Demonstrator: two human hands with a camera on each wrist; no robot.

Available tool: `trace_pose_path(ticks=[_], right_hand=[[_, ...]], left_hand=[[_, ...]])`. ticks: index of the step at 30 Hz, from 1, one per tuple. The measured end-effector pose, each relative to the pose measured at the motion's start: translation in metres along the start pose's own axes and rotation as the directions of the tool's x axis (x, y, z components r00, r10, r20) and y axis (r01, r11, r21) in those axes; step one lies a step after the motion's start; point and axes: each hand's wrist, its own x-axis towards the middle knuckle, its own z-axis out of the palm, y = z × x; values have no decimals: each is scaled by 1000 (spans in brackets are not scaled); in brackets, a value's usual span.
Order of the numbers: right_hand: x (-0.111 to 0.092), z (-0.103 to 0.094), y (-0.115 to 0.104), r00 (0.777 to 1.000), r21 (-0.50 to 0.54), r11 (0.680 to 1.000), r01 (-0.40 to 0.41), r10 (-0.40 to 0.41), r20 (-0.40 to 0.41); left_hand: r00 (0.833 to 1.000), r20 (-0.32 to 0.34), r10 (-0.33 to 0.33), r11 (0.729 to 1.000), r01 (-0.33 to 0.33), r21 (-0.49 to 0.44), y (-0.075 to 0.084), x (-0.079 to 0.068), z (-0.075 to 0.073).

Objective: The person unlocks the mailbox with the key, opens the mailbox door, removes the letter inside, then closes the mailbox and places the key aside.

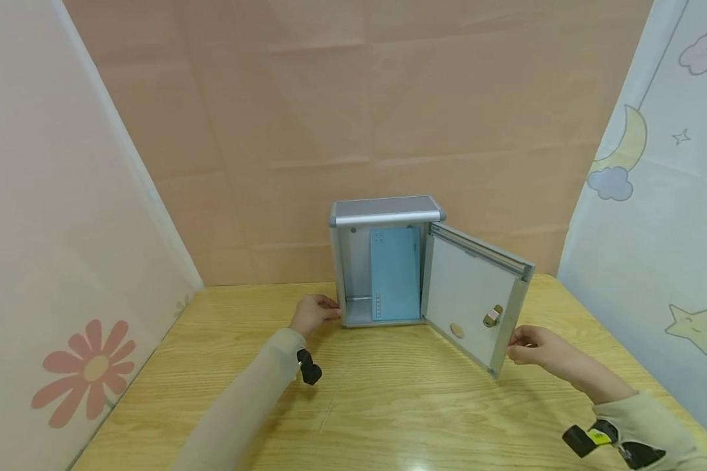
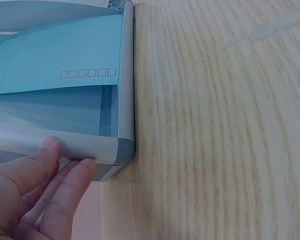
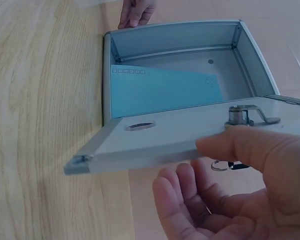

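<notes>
A grey metal letter box (image 1: 389,209) stands on the table with its door (image 1: 468,278) swung wide to the right. Inside it a light blue envelope (image 1: 396,275) stands upright against the back. My left hand (image 1: 314,314) grips the lower left edge of the box, thumb on the front rim and fingers on the outer side. At the door's free edge, my right hand (image 1: 542,352) holds it between thumb and fingers. A cam lock (image 1: 492,316) sits on the door's inner face near that edge; a key ring (image 3: 220,165) hangs on the outer side.
The wood-grain table (image 1: 383,399) stretches in front of the box. Close behind rises a brown backdrop (image 1: 353,118). Pale printed sheets flank the table, one with a flower (image 1: 96,368) at left, one with a moon (image 1: 627,140) at right.
</notes>
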Motion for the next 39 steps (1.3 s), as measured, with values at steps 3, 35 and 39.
trace_pose_path(ticks=[3, 35, 39], right_hand=[[0, -1, 1, 1000, 4, 1000, -14, 14, -18], [-5, -3, 2, 983, -68, 994, -86, 74, -167], [-6, -1, 3, 982, -63, 995, -82, 70, -176]], left_hand=[[1000, -4, 2, 1000, -2, -4, -1, 1, 0], [907, 421, 21, 988, -84, 132, 23, -32, 30], [911, 400, 99, 964, -187, 187, 43, -36, 53]])
